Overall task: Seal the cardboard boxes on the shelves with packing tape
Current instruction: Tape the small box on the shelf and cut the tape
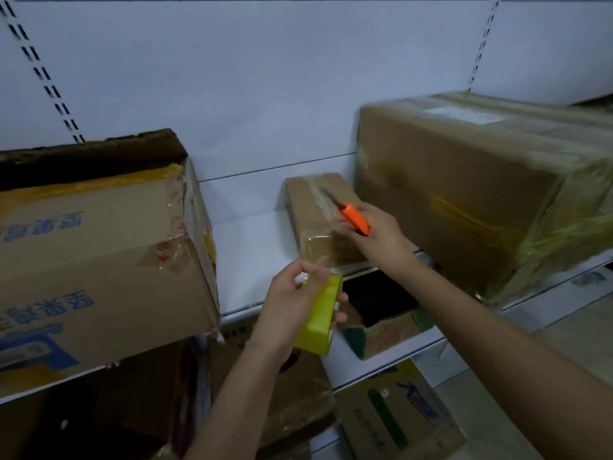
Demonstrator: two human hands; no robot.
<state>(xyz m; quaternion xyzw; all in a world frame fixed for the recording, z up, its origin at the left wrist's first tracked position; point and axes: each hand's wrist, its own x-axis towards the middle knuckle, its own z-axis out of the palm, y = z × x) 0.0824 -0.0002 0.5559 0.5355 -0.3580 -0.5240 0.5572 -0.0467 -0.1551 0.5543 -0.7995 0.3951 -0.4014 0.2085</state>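
A small brown cardboard box (pixel 311 207) sits on the white shelf (pixel 252 257), with clear tape running along its top and down its front. My right hand (pixel 374 234) grips an orange-handled cutter (pixel 354 219) whose blade lies on the taped top of that box. Below and in front, my left hand (pixel 292 307) holds a yellowish roll of packing tape (pixel 320 315). A clear strip of tape stretches from the roll up to the box's front.
A large printed cardboard box (pixel 99 260) with an open top fills the shelf's left. A big tape-wrapped box (pixel 471 184) stands at the right. An open box (pixel 381 313) rests on the lower shelf, and more boxes (pixel 398 416) lie beneath.
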